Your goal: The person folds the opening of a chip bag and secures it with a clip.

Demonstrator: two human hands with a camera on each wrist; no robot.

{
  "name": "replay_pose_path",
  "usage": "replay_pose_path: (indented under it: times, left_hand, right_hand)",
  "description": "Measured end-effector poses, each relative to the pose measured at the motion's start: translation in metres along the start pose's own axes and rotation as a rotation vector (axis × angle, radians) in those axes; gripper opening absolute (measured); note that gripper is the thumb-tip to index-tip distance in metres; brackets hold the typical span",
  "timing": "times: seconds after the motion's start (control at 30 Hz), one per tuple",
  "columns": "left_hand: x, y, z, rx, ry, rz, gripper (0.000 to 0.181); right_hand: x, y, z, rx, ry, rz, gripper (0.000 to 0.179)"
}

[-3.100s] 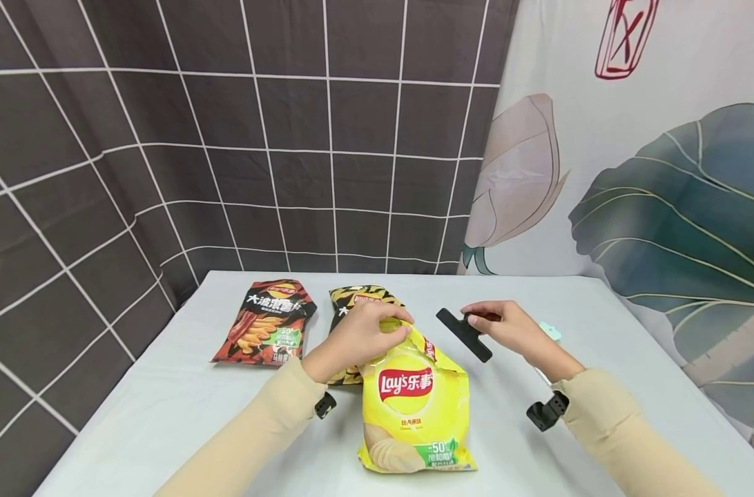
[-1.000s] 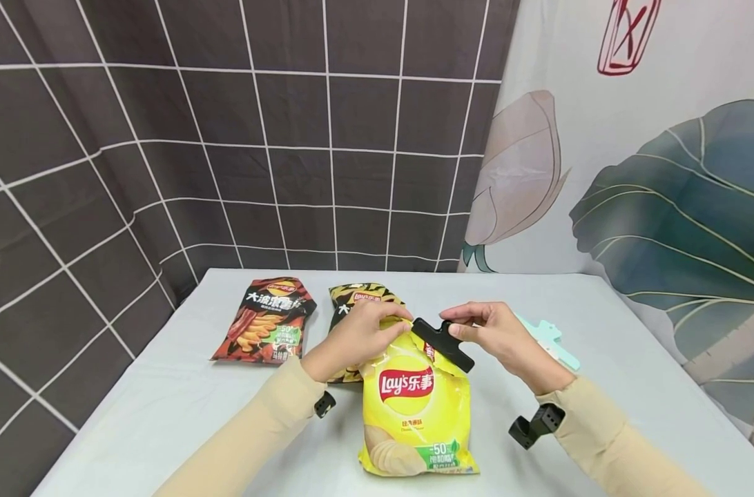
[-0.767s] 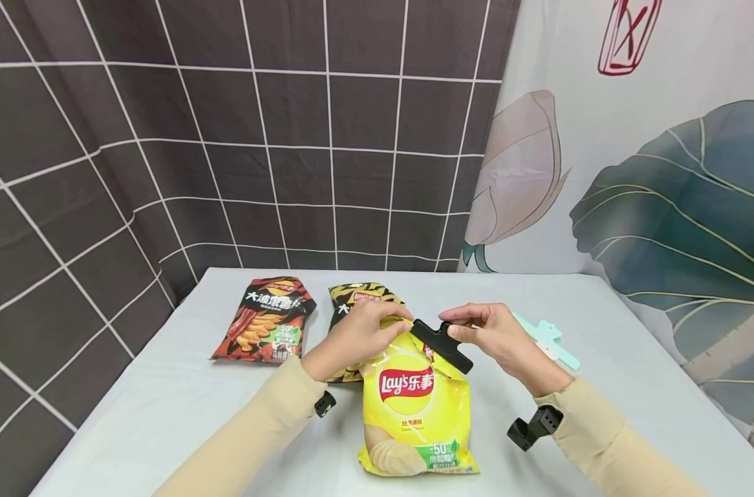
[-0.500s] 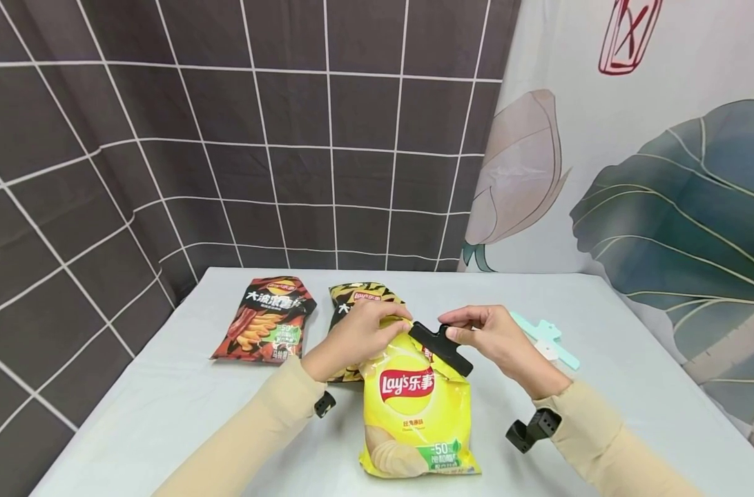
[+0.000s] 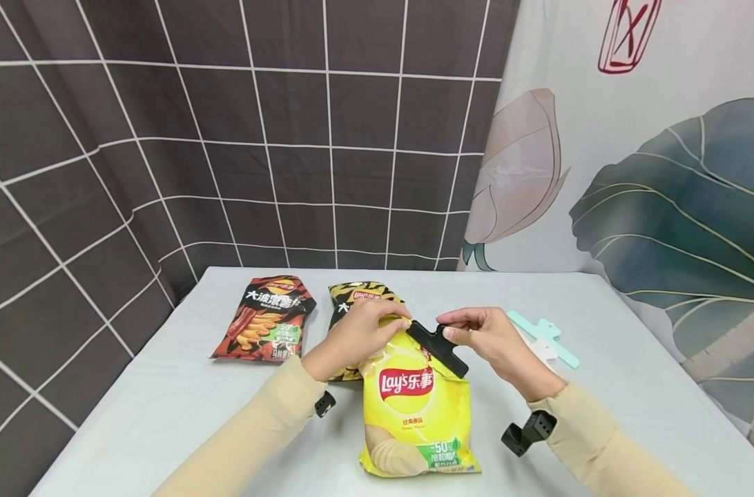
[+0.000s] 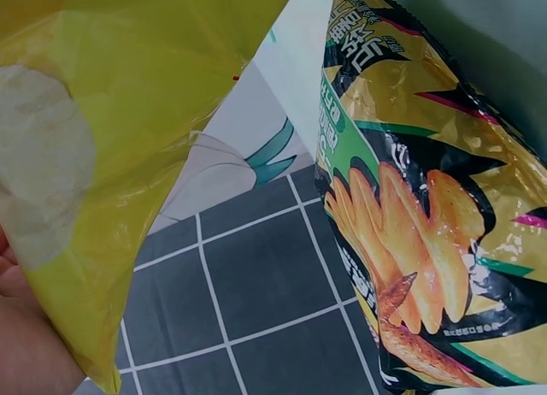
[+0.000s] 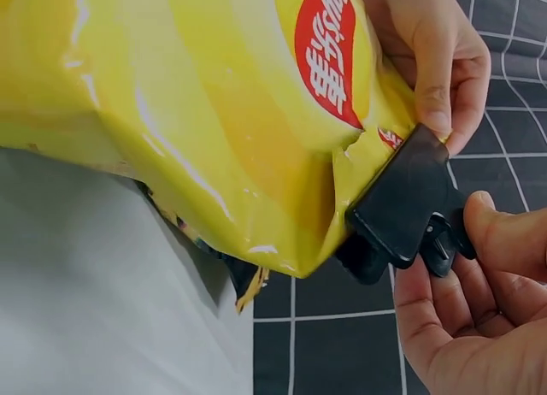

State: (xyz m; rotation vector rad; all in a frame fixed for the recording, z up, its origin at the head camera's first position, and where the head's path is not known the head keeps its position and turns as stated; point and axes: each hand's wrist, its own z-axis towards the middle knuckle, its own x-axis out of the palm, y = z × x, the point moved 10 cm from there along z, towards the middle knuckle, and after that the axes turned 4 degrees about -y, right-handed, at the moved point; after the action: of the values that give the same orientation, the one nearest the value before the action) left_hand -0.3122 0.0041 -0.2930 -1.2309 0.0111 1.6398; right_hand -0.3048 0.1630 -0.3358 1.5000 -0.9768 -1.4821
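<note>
A yellow Lay's chip bag [image 5: 414, 414] stands at the middle of the table, its top folded over at the right. My left hand [image 5: 364, 335] pinches the bag's upper left corner between thumb and fingers. In my right hand [image 5: 491, 338] is a wide black bag clip [image 5: 439, 348], pinched by its handles. The clip's long jaws lie along the folded top edge, slanting down to the right. In the right wrist view the clip [image 7: 406, 194] overlaps the bag's corner, one end right at the left hand's fingertips [image 7: 438, 121].
Behind the yellow bag stands a black and gold chip bag [image 5: 347, 304], partly hidden by the left hand. A red and black chip bag [image 5: 265, 321] lies at the back left. Beyond the right hand lie a mint-green clip [image 5: 560, 352] and a white piece [image 5: 543, 350].
The right hand has brought the black clip leftward onto the yellow bag's top edge, then slightly lower. The mint-green clip has come into fuller view. The left hand keeps its place on the bag.
</note>
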Motion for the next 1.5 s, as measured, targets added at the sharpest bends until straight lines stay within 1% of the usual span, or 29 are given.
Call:
replay_pose_path:
  times: [0.1, 0.17, 0.4, 0.57, 0.77, 0.83, 1.0, 1.17, 1.23, 1.37, 1.5]
  left_hand:
    - [-0.001, -0.001, 0.000, 0.015, -0.012, -0.009, 0.015]
    - [-0.001, -0.001, 0.001, 0.013, -0.013, -0.016, 0.015]
    - [0.001, 0.004, 0.002, -0.013, -0.005, -0.009, 0.015]
    - [0.001, 0.005, 0.003, -0.016, -0.005, -0.009, 0.016]
    - [0.001, 0.006, 0.002, -0.037, 0.003, -0.003, 0.016]
    - [0.002, 0.007, 0.001, -0.043, 0.009, -0.001, 0.016]
    - [0.004, 0.006, 0.001, -0.025, 0.014, 0.003, 0.016]
    - [0.006, 0.005, 0.002, -0.009, 0.014, 0.013, 0.016]
    - [0.006, 0.004, 0.001, -0.010, 0.013, 0.015, 0.016]
    - [0.005, 0.004, 0.001, -0.014, 0.011, 0.019, 0.017]
    - [0.004, 0.003, 0.000, -0.015, 0.010, 0.025, 0.018]
  right_hand:
    - [0.002, -0.002, 0.000, -0.002, 0.001, 0.020, 0.030]
    - [0.004, -0.003, 0.001, -0.003, 0.003, 0.035, 0.030]
    - [0.007, -0.007, 0.002, -0.005, 0.015, 0.093, 0.032]
    - [0.009, -0.010, 0.002, -0.007, 0.018, 0.116, 0.031]
    - [0.010, -0.014, 0.002, 0.020, 0.005, 0.110, 0.031]
    - [0.011, -0.014, 0.001, 0.014, 0.011, 0.113, 0.032]
    - [0.013, -0.016, -0.001, -0.005, 0.037, 0.123, 0.035]
    - [0.012, -0.021, -0.004, 0.006, 0.048, 0.132, 0.035]
    - [0.013, -0.023, -0.005, 0.014, 0.053, 0.132, 0.038]
    - [0.014, -0.024, -0.007, 0.021, 0.075, 0.125, 0.047]
    - [0.014, -0.023, -0.009, 0.014, 0.108, 0.094, 0.053]
